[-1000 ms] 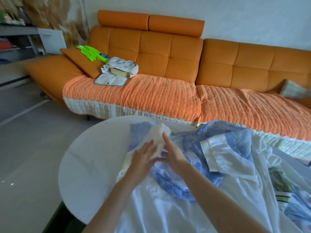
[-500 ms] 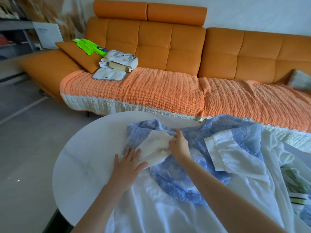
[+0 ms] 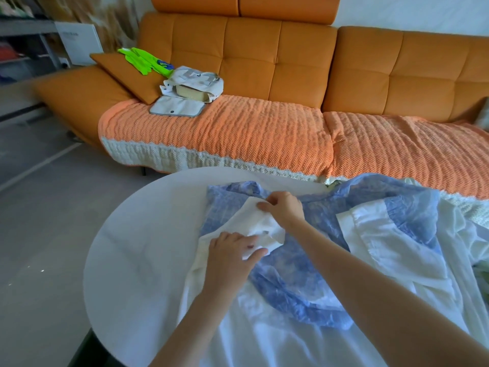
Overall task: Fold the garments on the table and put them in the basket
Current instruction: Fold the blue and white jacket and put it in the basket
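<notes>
White sleeve (image 3: 260, 223) now farther up, regripped

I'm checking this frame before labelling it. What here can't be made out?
- Basket: none shows in the head view, so its place is unknown.
- White garment: its lower part is cut off by the bottom edge.
- Green striped item: mostly cut off by the right edge.
- Right hand fingers: curled under, so the grip on the white sleeve is partly hidden.
- Blue garment: its shape is covered by the white one.

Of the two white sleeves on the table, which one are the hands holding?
The sleeve on the left, lying over the blue garment: the right hand pinches its end and the left hand grips it lower. The other sleeve lies untouched, further right.
</notes>
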Available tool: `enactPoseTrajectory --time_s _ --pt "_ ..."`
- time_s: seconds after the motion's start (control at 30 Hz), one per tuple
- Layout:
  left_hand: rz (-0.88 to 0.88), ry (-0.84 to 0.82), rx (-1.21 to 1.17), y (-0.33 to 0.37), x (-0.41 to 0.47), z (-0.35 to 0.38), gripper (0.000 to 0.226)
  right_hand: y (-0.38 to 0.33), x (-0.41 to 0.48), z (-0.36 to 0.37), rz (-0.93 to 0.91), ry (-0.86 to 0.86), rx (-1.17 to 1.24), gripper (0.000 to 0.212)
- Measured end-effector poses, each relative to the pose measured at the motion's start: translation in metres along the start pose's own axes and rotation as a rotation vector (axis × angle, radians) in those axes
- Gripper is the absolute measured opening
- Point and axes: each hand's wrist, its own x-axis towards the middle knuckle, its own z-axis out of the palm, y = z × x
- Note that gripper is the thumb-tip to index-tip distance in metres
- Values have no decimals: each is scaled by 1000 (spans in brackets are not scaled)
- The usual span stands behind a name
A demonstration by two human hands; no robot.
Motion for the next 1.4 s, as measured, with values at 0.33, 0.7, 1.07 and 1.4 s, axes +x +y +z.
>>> enactPoseTrajectory --time_s 0.33,0.7,1.07,1.4 --pt "229 -30 -125 9 0 21 4 2 24 5 82 -29 -64 42" --pt "96 -67 127 -40 18 0 50 13 -34 -13 -440 100 -302 33" --pt "-42 -175 363 -41 59 -8 56 15 -65 13 -467 -278 -530 104" --pt "-226 -508 324 -64 70 12 56 29 -75 39 -463 -344 -522 106"
